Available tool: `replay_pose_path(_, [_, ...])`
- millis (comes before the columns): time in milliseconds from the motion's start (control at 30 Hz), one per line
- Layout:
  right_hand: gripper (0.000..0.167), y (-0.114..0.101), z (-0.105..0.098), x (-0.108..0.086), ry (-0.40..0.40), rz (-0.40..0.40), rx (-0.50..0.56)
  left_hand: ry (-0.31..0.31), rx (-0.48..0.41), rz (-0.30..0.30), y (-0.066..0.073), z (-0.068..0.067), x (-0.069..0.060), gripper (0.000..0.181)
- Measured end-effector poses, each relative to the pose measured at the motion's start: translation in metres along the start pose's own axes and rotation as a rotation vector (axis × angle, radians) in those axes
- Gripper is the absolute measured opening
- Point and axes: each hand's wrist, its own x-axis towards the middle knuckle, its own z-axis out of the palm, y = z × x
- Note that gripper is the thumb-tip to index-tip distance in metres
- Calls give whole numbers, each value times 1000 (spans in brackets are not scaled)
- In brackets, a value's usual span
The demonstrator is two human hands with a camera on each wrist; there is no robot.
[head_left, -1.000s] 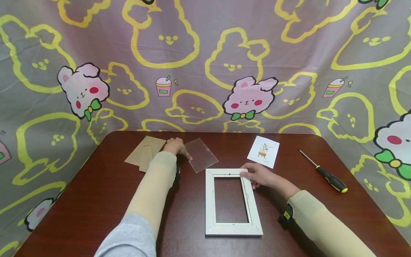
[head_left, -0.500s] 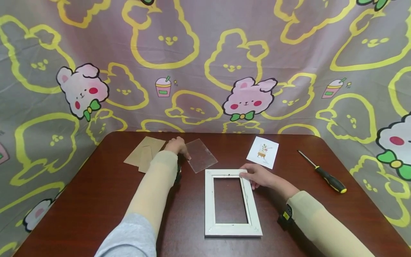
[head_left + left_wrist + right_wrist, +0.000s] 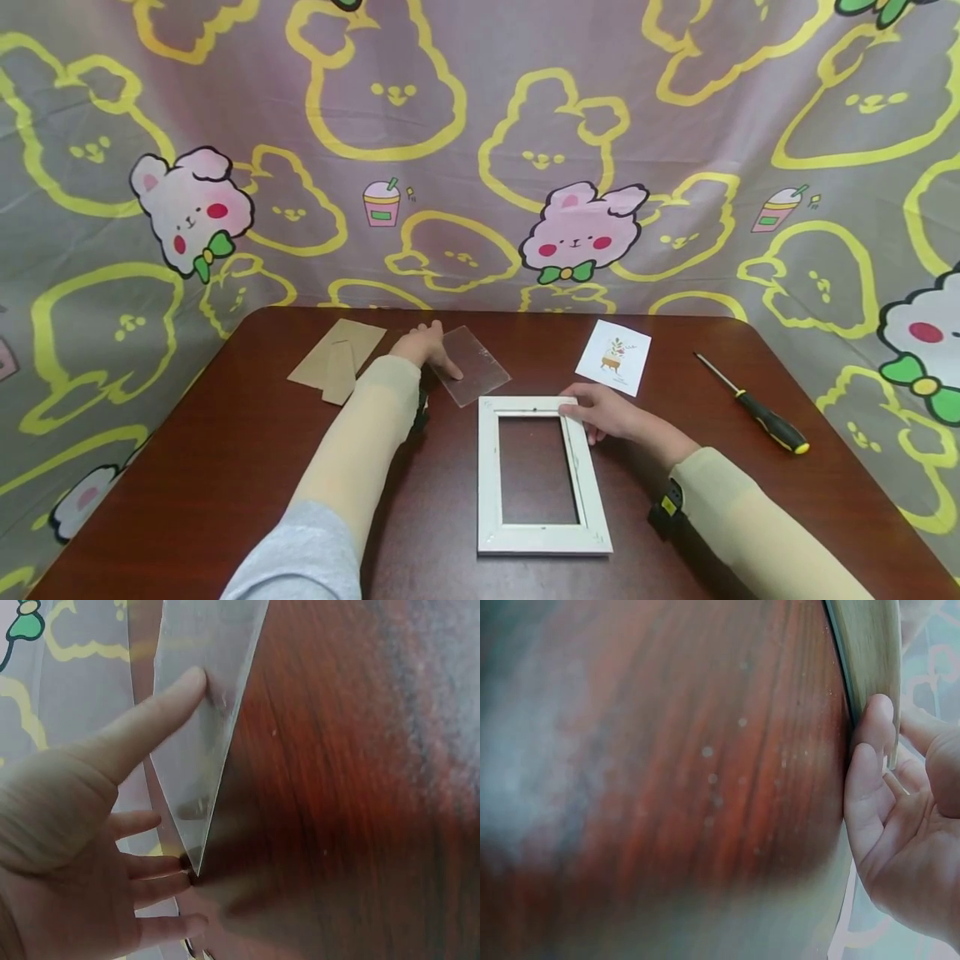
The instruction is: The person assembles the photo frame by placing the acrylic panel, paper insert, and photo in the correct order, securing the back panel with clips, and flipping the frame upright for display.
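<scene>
- Fingers (image 3: 161, 890) of the left hand (image 3: 423, 346) are spread and nearly straight, thumb lying across the clear sheet (image 3: 476, 362); whether the thumb presses on it cannot be told. Those of the right hand (image 3: 603, 408) are closed on the far right corner of the white frame (image 3: 489, 475), thumb on top and the others bent at its outer edge.
- Patterned cloth (image 3: 465, 183) hangs behind and at both sides, printed with yellow outlines, pink-cheeked rabbits and drink cups.
- Dark red-brown bench (image 3: 187, 492) with wood grain carries everything laid out.
- White frame lies flat at the near middle, bench showing through its opening.
- Tan board (image 3: 322, 357) lies flat at the far left, set at a slant.
- Clear sheet lies right of the board, its near corner just beside the frame's far left corner.
- White card (image 3: 613, 357), printed with a potted plant, lies beyond the right hand.
- Screwdriver (image 3: 772, 421) lies at the right, black and yellow handle nearer, metal tip pointing away and leftward.
- Narrow tan strip (image 3: 340, 377) overlaps the board and sticks out past its near edge.
- Small black device (image 3: 667, 508) sits on the right wrist.
</scene>
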Motion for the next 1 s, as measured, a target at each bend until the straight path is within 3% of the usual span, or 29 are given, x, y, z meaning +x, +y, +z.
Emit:
replay_pose_path(233, [35,1,0,-1,3,0,-1,47,20,44,8,2,5,102])
replay_pose_path(433, [35,1,0,0,1,-5,-8,27,-28,29,5,1,6,100])
replay_pose_path(767, [34,2,2,1,-11,-9,4,-28,-35,0,-5,-3,11,107])
replay_pose_path(1000, [33,2,0,1,0,-1,-8,-24,-58,-30,-7,-7,9,99])
